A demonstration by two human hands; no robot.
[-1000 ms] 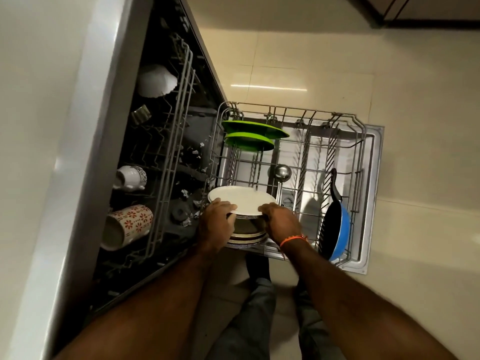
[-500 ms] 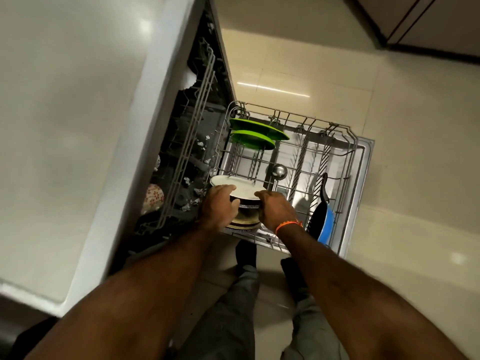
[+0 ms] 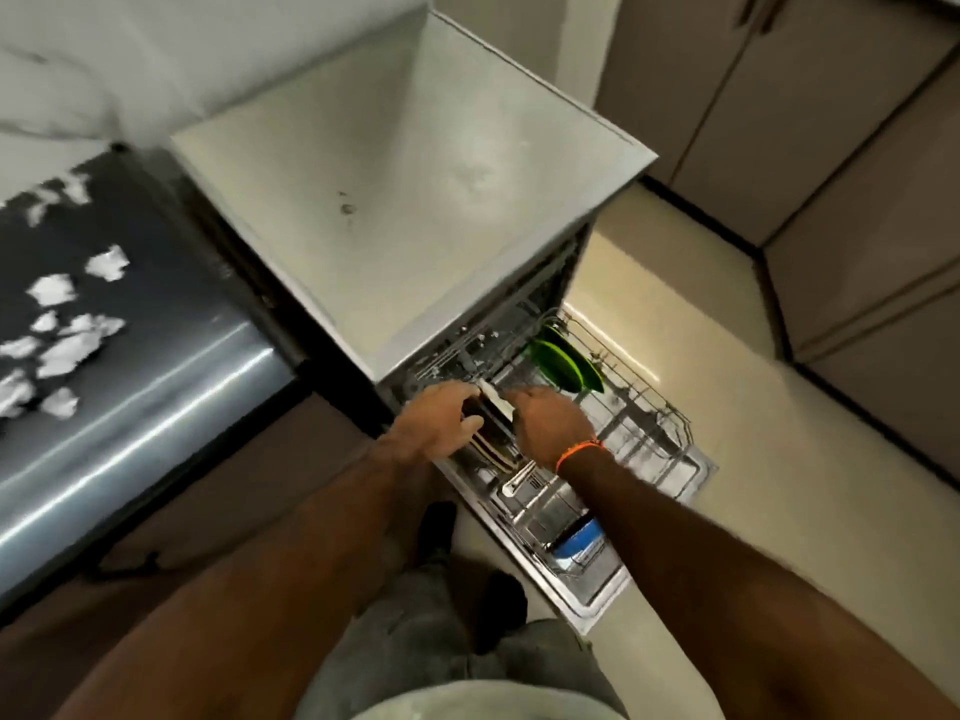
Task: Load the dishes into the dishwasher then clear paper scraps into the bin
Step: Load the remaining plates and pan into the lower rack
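The person leans over the pulled-out wire lower rack point(image 3: 670, 433) of an open grey dishwasher point(image 3: 415, 200), both forearms reaching down into it. The left hand point(image 3: 441, 423) and the right hand point(image 3: 550, 423) each grip an opposite edge of a stack of round plates point(image 3: 496, 433), a white plate on top with darker-rimmed ones under it; the stack stands tilted on edge at the near left part of the rack, close under the machine's front opening. An orange band point(image 3: 579, 452) circles the right wrist.

Further back in the same rack, two bright green round plates point(image 3: 566, 363) stand on edge, side by side, apart from the held stack. Toward the near end of the rack lies a blue pan point(image 3: 576, 535), partly hidden by the right forearm, and a pale utensil point(image 3: 519, 480) lies just below the right wrist; its kind cannot be told through the blur.

To the left of the dishwasher, a dark glossy worktop point(image 3: 156, 407) carries many crumpled white paper scraps point(image 3: 67, 324), scattered well apart from the hands. Beige cupboard doors point(image 3: 831, 122) line the far side of the pale tiled floor point(image 3: 779, 537). The person's grey trousers point(image 3: 415, 631) show at the bottom of the view.
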